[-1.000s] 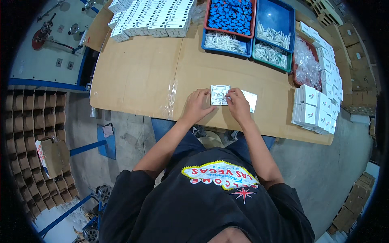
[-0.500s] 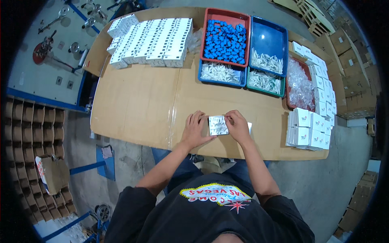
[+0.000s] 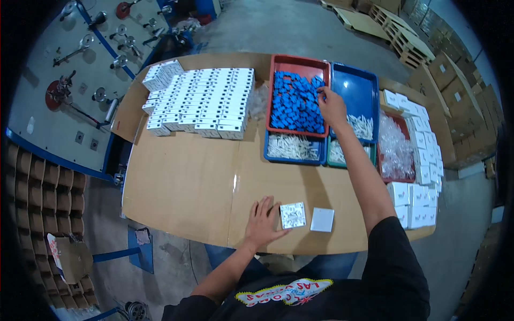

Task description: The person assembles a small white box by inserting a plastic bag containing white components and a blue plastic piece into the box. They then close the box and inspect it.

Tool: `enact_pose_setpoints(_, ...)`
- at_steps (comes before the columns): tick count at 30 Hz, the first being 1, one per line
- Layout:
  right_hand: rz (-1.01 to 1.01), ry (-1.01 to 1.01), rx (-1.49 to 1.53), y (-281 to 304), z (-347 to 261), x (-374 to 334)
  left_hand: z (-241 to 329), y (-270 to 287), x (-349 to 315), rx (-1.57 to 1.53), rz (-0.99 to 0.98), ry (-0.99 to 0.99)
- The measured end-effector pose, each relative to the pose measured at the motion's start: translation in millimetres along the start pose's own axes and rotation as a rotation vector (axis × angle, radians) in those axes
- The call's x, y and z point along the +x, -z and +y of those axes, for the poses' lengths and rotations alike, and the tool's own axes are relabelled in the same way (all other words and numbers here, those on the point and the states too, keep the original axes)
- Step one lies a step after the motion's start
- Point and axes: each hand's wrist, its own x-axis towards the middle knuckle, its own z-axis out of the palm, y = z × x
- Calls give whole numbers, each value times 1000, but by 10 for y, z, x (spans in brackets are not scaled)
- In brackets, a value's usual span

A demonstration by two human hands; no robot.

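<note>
Left grip (image 3: 261, 224) beside housing (image 3: 293, 215), right (image 3: 333, 108) at blue pieces (image 3: 294, 104)

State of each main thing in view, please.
Left hand: spread, beside white housing.
White housing: flat, detailed side up.
White plate: flat, plain side up.
Right hand: at blue parts; grip unclear.
Red tray: open, holding blue parts.
Upper blue tray: open, partly filled.
Clear plastic: crumpled, heaped.
Left-side boxes: packed in rows.

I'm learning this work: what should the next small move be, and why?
Perhaps pinch one of the blue pieces with the right hand: it is at their red tray, any grip unclear, while the left hand rests by the white unit.
</note>
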Motion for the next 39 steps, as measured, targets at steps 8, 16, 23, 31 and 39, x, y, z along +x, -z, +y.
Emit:
enact_pose_setpoints(8,-56,197,-317,-929,196,946,-25,43,26,-11,4,8)
enact_pose_setpoints(16,-90,101,-377,-1172,130,975,-21,92,-2,-1,-26,19)
enact_pose_setpoints(23,169,-78,330,-859,171,802,-18,44,14,-25,18,-17)
enact_pose_setpoints(31,-184,-510,1674,324,-915,-709,-18,-11,-30,20,26,15)
enact_pose_setpoints(39,-315,-524,1966,944,-1553,-1774,-2,2,-58,-15,21,15)
